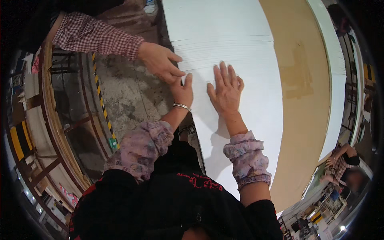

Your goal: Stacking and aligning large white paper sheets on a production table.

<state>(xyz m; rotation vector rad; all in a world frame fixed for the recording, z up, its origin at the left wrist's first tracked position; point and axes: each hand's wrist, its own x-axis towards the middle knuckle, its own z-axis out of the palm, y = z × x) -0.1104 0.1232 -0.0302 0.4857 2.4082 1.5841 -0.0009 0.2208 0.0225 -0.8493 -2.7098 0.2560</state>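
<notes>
Fanned white sheets (248,104), perhaps card or paper, lie before me, their overlapping edges stepped in thin lines farther up. My right hand (229,94) rests on the white surface, palm down, fingers stretched forward and thumb apart. At the sheets' left edge is my left hand (183,95), a bracelet (182,106) on its wrist. Its thumb points up; its other fingers are mostly hidden, so I cannot see whether they grip the edge. A co-worker's hand (159,60), in a checked sleeve, reaches in from the left and overlaps or touches my left hand.
A brown board (302,64) with a darker patch lies right of the sheets, with another white stack (337,80) beyond. Left are concrete floor (128,88), yellow-black tape (100,96) and a dark-framed rack (60,132). Another person (342,164) is at the lower right.
</notes>
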